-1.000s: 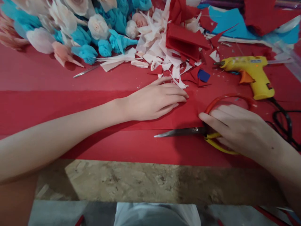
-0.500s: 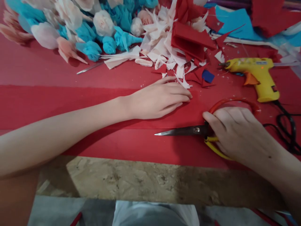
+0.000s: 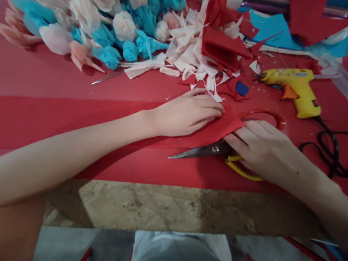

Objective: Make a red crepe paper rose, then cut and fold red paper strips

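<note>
Across the table lies a long strip of red paper (image 3: 49,117), its right end partly raised. My left hand (image 3: 190,113) rests palm down on that strip, fingers stretched out and holding nothing. Its fingertips are close to the white and red scraps. My right hand (image 3: 265,150) is closed around a pair of scissors (image 3: 199,151) with one orange-red and one yellow handle loop. The dark blades are together and point left, along the strip's near edge. The thumb and finger of this hand also appear to pinch the strip's lifted right corner.
A yellow glue gun (image 3: 296,85) lies at the right with its black cord (image 3: 333,148). Behind my hands are blue, white and pink paper flowers (image 3: 125,27), white scraps (image 3: 187,58) and folded red pieces (image 3: 224,47). The table's bare wood edge (image 3: 163,204) is nearest me.
My right hand has moved slightly left with the scissors and come onto the strip's right end, whose corner is now lifted. My left hand stays in place on the paper.
</note>
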{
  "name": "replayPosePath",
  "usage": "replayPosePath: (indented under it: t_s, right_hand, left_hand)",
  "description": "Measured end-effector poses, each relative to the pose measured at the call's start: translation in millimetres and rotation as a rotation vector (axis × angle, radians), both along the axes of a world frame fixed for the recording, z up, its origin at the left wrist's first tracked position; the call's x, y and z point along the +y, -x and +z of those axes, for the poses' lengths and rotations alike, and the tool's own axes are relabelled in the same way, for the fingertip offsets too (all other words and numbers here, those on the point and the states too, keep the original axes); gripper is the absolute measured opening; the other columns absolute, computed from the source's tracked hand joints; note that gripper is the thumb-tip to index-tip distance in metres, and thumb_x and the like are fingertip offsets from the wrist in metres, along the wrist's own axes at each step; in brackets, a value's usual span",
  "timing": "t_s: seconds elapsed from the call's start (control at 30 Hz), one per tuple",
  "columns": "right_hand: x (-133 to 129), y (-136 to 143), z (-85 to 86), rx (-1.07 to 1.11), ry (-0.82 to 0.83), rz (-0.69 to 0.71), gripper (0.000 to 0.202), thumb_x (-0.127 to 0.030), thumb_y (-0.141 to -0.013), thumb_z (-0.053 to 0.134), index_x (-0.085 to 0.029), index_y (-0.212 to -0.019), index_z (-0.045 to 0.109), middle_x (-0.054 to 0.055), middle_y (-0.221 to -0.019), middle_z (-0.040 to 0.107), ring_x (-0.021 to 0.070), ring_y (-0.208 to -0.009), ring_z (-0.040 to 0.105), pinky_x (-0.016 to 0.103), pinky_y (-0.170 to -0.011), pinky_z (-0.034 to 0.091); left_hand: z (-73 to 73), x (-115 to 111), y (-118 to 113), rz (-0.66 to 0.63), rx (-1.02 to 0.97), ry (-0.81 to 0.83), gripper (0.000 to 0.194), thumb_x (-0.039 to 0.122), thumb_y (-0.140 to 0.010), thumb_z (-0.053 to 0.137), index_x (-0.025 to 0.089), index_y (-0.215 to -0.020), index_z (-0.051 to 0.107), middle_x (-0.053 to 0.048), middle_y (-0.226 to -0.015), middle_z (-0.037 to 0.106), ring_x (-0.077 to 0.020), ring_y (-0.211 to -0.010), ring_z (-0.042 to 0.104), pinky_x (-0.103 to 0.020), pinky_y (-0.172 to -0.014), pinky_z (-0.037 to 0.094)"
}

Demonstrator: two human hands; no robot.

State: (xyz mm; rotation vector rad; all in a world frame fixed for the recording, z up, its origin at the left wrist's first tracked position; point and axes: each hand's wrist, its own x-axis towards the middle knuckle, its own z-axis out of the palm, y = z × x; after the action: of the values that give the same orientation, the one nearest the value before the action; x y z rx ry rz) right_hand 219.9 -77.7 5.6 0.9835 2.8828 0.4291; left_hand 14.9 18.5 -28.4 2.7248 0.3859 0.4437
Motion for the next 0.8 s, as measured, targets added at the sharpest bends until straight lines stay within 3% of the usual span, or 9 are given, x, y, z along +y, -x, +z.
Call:
replayPosePath:
  t_s: [0.27, 0.5, 0.63, 0.8]
  right_hand:
    - [3.4, -4.3, 3.8, 0.087, 0.013, 0.128, 0.026, -0.005, -0.086, 0.035, -0.007, -0.092, 0.060, 0.005, -0.065, 0.052, 0.0186, -0.063, 0.041, 0.031, -0.061, 0.030]
    - [2.9, -4.3, 0.2, 0.060, 0.025, 0.107, 0.025, -0.009, -0.087, 0.035, -0.009, -0.094, 0.060, 0.004, -0.068, 0.053, 0.0179, -0.065, 0.042, 0.030, -0.063, 0.031]
    - [1.8, -11.7, -3.0, 0.069, 0.021, 0.115, 0.023, -0.010, -0.088, 0.037, -0.009, -0.095, 0.059, 0.003, -0.067, 0.053, 0.0173, -0.065, 0.040, 0.030, -0.064, 0.031]
    - [-4.6, -38.1, -4.6, 0.051, 0.075, 0.091, 0.029, -0.013, -0.091, 0.030, -0.010, -0.097, 0.058, 0.005, -0.068, 0.053, 0.0189, -0.068, 0.041, 0.031, -0.065, 0.031]
  left_hand:
    - [0.4, -0.2, 0.3, -0.008, 0.007, 0.004, 0.033, 0.018, -0.094, 0.033, 0.018, -0.115, 0.057, -0.004, -0.124, 0.059, -0.0198, -0.116, 0.053, -0.041, -0.108, 0.029]
    - [4.8, -0.2, 1.6, 0.006, -0.007, 0.117, 0.030, 0.022, -0.095, 0.035, 0.019, -0.113, 0.059, -0.003, -0.124, 0.060, -0.0176, -0.117, 0.053, -0.042, -0.111, 0.025]
    - [17.5, -0.9, 4.6, -0.026, -0.033, 0.204, 0.036, 0.011, -0.091, 0.032, 0.016, -0.116, 0.057, -0.005, -0.129, 0.056, -0.0173, -0.123, 0.048, -0.042, -0.112, 0.026]
    - [46.0, -9.0, 8.4, -0.126, -0.025, 0.195, 0.051, -0.006, -0.074, 0.030, 0.014, -0.106, 0.064, -0.002, -0.114, 0.066, -0.0125, -0.108, 0.059, -0.025, -0.099, 0.044]
